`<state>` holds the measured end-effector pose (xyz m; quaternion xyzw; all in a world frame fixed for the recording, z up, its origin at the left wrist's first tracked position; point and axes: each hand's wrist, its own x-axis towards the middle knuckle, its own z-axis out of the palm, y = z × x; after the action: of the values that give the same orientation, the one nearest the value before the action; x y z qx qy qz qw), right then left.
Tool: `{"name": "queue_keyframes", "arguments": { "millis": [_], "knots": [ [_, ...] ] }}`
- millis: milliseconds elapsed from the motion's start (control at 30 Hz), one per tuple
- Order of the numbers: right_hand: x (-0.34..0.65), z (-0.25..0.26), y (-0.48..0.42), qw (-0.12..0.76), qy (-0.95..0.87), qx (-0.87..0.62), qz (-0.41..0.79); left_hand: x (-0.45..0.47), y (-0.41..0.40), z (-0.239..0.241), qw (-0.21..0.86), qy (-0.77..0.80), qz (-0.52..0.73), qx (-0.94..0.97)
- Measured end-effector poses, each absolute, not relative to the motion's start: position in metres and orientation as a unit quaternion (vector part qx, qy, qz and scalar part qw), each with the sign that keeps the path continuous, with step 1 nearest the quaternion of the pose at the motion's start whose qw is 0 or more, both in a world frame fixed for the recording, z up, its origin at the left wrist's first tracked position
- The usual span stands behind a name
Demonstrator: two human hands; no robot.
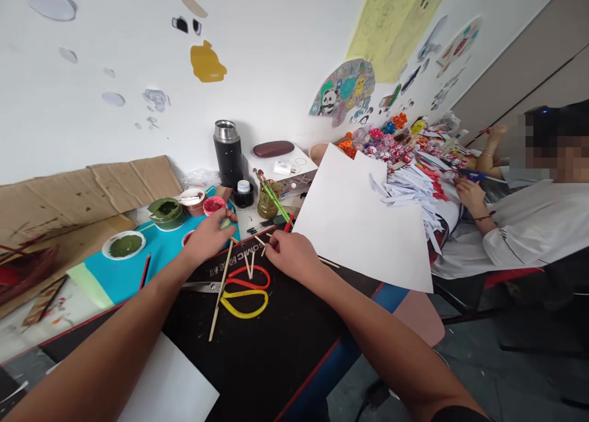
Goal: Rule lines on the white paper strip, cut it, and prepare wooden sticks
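Observation:
My left hand (212, 233) is closed near the pink paint pot (214, 205), its fingers curled round something too small to make out. My right hand (294, 255) pinches at the end of a short wooden stick (260, 241) above the black mat (285, 330). Between the hands, several cut stick pieces (249, 265) lie on the mat. Scissors (245, 303) with red and yellow handles rest there too, blades pointing left. Across them runs a longer wooden stick (219, 299), its upper end close below my left hand.
Green paint tubs (166, 214), a paint lid (123, 245) and a blue sheet (105, 272) are at left. A black thermos (227, 155) and a brush jar (267, 202) stand behind. White paper (350, 219) covers the right side. A person (519, 219) sits beyond folded paper strips (409, 192).

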<state>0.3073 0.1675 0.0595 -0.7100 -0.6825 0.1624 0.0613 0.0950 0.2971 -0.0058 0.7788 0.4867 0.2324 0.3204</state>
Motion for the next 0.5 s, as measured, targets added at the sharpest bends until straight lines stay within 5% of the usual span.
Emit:
{"name": "queue_keyframes", "arguments": {
  "millis": [500],
  "knots": [
    [0.271,0.052,0.227,0.083,-0.729,-0.669,0.118,0.094,0.294,0.001,0.316,0.493,0.211,0.783]
  ]
}}
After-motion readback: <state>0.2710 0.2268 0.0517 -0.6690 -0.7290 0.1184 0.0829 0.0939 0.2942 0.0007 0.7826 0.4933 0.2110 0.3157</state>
